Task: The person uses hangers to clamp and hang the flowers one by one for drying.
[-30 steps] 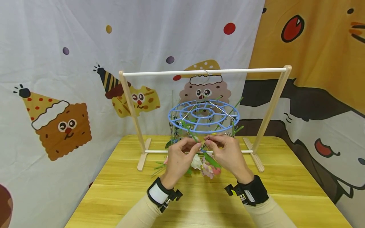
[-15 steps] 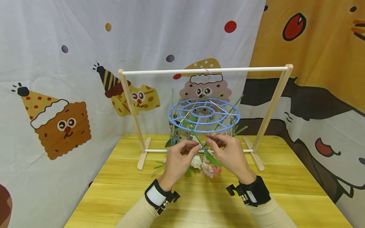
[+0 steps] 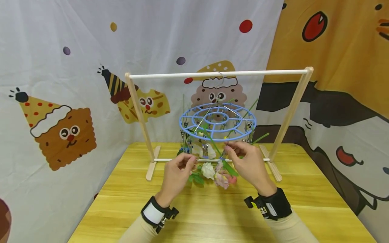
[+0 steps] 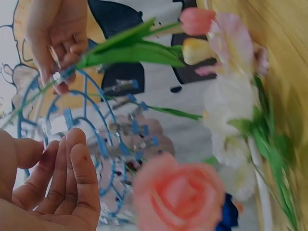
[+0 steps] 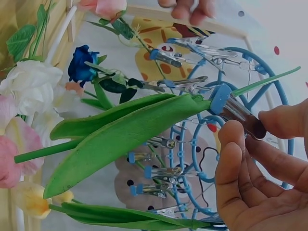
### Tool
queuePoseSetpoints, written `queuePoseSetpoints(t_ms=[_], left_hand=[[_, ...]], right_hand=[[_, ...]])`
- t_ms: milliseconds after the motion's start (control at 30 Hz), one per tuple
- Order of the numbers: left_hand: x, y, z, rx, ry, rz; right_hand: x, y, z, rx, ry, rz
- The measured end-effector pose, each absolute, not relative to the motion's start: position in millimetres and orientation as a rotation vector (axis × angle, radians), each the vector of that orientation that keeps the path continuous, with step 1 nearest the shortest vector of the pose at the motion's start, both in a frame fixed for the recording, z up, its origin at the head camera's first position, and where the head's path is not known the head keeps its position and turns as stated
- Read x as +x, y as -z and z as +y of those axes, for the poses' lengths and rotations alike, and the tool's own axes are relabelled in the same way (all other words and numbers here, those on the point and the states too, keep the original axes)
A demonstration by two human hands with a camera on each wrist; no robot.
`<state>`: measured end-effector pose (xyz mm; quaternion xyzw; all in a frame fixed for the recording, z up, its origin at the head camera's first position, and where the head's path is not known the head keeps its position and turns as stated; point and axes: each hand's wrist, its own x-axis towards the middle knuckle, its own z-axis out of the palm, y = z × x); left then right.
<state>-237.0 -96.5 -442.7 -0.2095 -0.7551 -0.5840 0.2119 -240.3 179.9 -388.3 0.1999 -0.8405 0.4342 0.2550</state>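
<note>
A round blue clip hanger [image 3: 217, 139] hangs from the rack with artificial flowers upside down in its clips. My right hand [image 3: 247, 165] is at its front edge; in the right wrist view the thumb and fingers pinch a metal clip with a blue tip [image 5: 238, 113]. That clip grips the stem of a pink tulip [image 4: 197, 21] with broad green leaves [image 5: 120, 127], its bloom pointing down. My left hand [image 3: 177, 172] is apart from the clip, to the left, fingers loosely bent and holding nothing. Near it in the left wrist view is a pink rose [image 4: 178, 192].
The wooden rack [image 3: 291, 108] with a white top bar [image 3: 170, 75] stands on the wooden table [image 3: 212, 216]. Other clips hang close around, some bearing a white flower [image 3: 208, 170] and a blue rose [image 5: 83, 65]. A printed curtain [image 3: 91, 33] is behind.
My left hand has moved away from the stem and clip, down and to the left. The right hand has shifted slightly right, keeping hold of the clip. The tulip stem now leans freely.
</note>
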Motion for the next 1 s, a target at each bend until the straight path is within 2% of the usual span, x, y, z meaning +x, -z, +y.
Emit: queuePoseSetpoints(t_ms=[500, 667, 1000], left_hand=[[-262.2, 476.8, -150.2, -0.339, 1.453, -2.180], [-270.5, 488.9, -163.8, -0.270, 1.241, -2.347], [-275.8, 515.4, -179.4, -0.297, 0.827, -2.764]], right_hand=[[-246.2, 388.5, 198.8, 0.529, -1.208, -2.215], [-243.8, 388.7, 204.9, 0.513, -1.199, -2.214], [-234.8, 395.9, 210.3, 0.456, -1.150, -2.194]])
